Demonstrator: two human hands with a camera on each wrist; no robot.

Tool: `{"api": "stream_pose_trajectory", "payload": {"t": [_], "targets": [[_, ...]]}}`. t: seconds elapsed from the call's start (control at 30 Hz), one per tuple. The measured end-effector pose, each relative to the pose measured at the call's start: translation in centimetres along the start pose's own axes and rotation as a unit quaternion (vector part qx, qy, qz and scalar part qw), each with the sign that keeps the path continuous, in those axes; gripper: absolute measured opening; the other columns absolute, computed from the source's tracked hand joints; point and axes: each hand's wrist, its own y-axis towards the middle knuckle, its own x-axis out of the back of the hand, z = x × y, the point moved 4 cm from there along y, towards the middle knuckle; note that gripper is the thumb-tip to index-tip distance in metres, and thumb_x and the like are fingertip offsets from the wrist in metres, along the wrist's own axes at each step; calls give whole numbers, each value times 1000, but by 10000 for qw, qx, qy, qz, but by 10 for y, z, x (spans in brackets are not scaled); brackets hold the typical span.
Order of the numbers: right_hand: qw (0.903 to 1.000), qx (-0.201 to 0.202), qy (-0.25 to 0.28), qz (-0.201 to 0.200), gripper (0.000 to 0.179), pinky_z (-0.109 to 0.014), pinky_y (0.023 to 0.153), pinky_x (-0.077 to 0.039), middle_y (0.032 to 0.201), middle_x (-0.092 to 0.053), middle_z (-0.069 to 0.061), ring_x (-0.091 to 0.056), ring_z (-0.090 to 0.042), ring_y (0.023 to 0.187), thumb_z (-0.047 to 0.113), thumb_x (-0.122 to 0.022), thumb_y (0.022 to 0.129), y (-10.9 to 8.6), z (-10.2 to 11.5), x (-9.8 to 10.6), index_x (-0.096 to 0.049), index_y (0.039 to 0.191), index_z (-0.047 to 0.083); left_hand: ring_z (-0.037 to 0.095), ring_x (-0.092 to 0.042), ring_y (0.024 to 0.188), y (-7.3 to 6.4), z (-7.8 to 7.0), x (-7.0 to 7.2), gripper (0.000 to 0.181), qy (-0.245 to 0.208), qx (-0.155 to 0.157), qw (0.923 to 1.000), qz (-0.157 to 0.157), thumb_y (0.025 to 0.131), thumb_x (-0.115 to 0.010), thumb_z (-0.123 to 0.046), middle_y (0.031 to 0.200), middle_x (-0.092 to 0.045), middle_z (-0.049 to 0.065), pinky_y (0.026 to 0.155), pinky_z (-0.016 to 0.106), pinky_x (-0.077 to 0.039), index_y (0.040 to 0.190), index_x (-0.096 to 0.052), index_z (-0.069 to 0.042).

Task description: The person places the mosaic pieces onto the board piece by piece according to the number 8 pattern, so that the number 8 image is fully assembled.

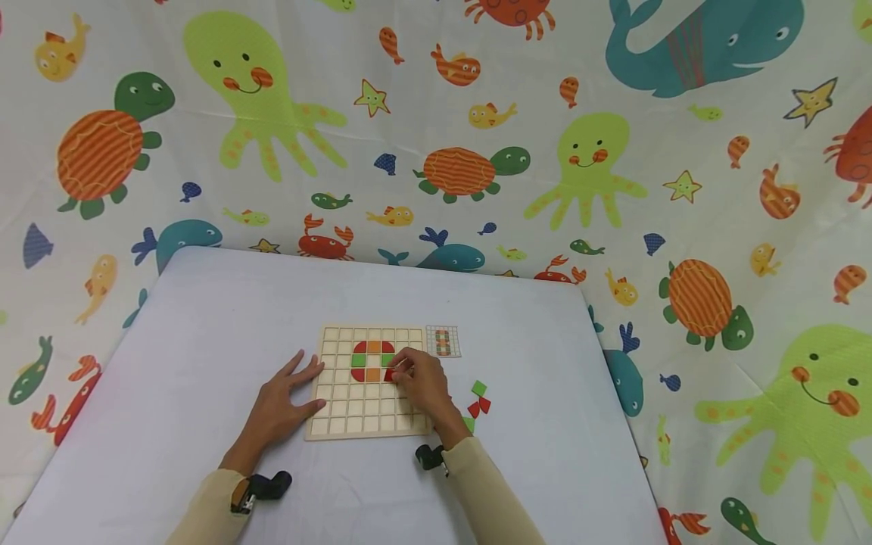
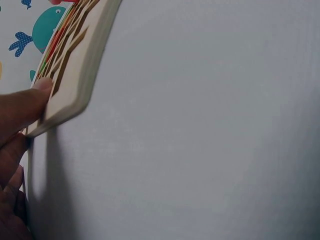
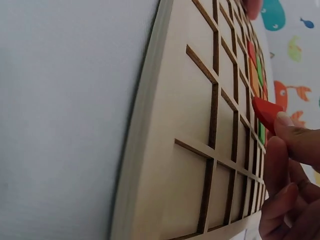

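Note:
A wooden grid board [image 1: 341, 425] lies on the white table. Red, orange and green tiles form a ring around a bare cell in its upper middle. My right hand [image 1: 424, 381] pinches a red tile with one rounded side [image 3: 267, 111] between thumb and fingertips. It holds this tile tilted over the ring's lower right corner, beside an orange tile [image 1: 372, 375]. At the board's left edge, my left hand [image 1: 278, 405] rests with fingers spread. Its thumb [image 2: 40, 95] lies on the wooden rim.
Just off the board's upper right corner lies a small printed pattern card [image 1: 443, 342]. Several loose tiles are right of the board, among them a green tile [image 1: 480, 388] and a red tile [image 1: 484, 405]. A sea-animal curtain [image 1: 381, 257] hangs behind the table [image 1: 545, 341].

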Motion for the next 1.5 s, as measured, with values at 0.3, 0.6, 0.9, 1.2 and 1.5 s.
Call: {"api": "stream_pose_trajectory", "payload": {"t": [0.3,0.6,0.9,1.2,1.5], "targets": [[9971,26,-742,-169,8,-31,75,-55,95,-72,7,-69,-12,94,14,-81,94,10,0,-7,-78,94,21,58,-33,154,0,-2,-1,75,4,-71,10000,-42,85,-88,-22,172,-29,28,121,74,-31,153,-57,-10],[9936,94,-1110,-168,8,-27,66,-50,92,-67,6,-63,-10,84,14,-81,94,9,7,-11,-81,92,21,58,-32,155,-1,-4,0,74,49,-2,10000,-25,86,-88,-23,172,-29,27,122,73,-31,153,-58,-11],[9946,48,-985,-323,12,-33,70,-54,96,-69,7,-68,-15,93,13,-81,91,4,7,-11,-85,95,24,59,-33,153,-1,-3,0,74,37,-97,9999,-94,85,-88,-22,171,-30,29,121,74,-32,152,-58,-10],[9975,150,-305,-624,15,-25,66,-48,101,-74,4,-64,-10,83,19,-86,90,-4,-6,2,-82,104,21,59,-35,152,0,1,-2,76,-27,-213,9996,-171,84,-89,-21,170,-31,30,119,74,-33,152,-58,-9],[9956,131,152,-915,15,-23,52,-48,101,-75,0,-54,-9,62,13,-78,95,-10,-33,38,-81,108,18,60,-36,151,1,3,-2,76,-18,-279,9994,-207,84,-89,-21,170,-32,30,118,76,-33,152,-57,-10]]}}
